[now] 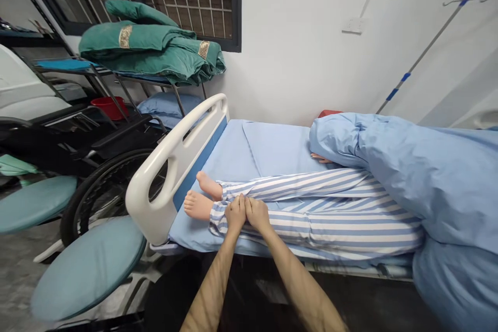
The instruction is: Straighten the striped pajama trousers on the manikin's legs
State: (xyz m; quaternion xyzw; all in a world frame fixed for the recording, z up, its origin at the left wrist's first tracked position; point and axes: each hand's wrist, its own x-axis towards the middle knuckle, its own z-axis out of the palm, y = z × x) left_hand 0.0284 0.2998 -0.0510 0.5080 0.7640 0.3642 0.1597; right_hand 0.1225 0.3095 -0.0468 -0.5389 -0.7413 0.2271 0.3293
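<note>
Stretched out on the bed is a figure with smooth, doll-like feet, its near foot [197, 206] and far foot [209, 185] both bare. Blue-and-white striped trousers [342, 225] cover its legs. My left hand [236, 213] grips the near lower leg just above the ankle, fingers curled over the cloth. Right beside it, my right hand [257, 212] is closed over the same leg, a little nearer the knee; the two hands touch. My fingertips are hidden on the leg's far side. A blue quilt [412, 171] covers the upper body, and some fingers [321, 157] peek out from under it.
A white bed footboard [177, 158] rises beyond the feet. Left of the bed stand a wheelchair [105, 187] and round teal stools [91, 270]. Folded green bedding [151, 44] lies on a rack under the window. An IV pole [424, 52] leans at the right.
</note>
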